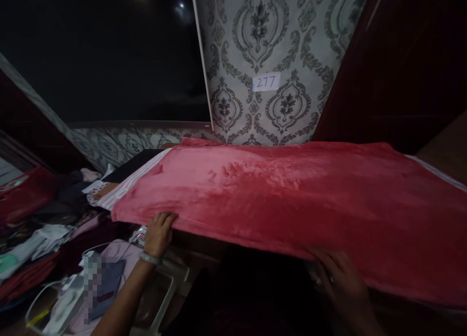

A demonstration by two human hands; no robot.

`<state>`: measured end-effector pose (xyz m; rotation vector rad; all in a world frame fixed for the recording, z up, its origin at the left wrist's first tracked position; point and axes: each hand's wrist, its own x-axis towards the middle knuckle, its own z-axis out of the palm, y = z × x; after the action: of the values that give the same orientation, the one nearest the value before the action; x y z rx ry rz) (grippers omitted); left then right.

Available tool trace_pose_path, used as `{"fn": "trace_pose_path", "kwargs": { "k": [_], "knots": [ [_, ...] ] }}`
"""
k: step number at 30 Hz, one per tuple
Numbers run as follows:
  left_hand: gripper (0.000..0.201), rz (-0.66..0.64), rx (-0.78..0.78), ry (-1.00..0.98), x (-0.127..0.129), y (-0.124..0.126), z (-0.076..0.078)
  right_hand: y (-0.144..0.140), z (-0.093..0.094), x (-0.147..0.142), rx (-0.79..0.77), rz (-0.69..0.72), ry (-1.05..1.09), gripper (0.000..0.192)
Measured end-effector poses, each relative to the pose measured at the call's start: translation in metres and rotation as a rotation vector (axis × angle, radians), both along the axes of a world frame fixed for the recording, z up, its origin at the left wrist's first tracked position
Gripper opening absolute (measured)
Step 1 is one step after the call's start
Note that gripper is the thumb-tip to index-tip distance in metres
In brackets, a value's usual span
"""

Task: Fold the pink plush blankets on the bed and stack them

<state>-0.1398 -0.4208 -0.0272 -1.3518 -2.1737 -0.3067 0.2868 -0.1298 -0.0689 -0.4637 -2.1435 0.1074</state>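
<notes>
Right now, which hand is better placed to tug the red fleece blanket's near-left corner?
Left hand: likely, it grips the red fleece blanket beside that corner; the right hand sits far along the near edge.

Your view is dim overall. Light falls mainly on the red blanket and the patterned wall; 2 small glare spots sit at the top. The lower foreground lies in deep shadow, your right hand is blurred, and edges bow outward.

Left hand wears a thin pale beaded bracelet at the wrist, forearm bare toward 7 o'clock. Right hand bare, dim, blurred.
</notes>
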Motion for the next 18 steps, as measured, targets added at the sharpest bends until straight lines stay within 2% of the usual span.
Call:
{"fn": "trace_pose_path", "kwargs": {
  "k": [7,14,18],
  "knots": [
    [0.042,-0.021,0.149,0.049,-0.017,-0.014,0.016,-0.005,0.024,0.003,0.095,-0.064,0.032,0.022],
    [0.034,-0.115,0.075,0.041,-0.013,-0.027,0.002,-0.009,0.008,0.003,0.126,0.059,-0.024,0.023],
    [0.026,-0.157,0.047,0.037,-0.015,-0.032,0.003,-0.009,0.005,0.003,0.112,0.067,-0.007,0.022]
  ]
}}
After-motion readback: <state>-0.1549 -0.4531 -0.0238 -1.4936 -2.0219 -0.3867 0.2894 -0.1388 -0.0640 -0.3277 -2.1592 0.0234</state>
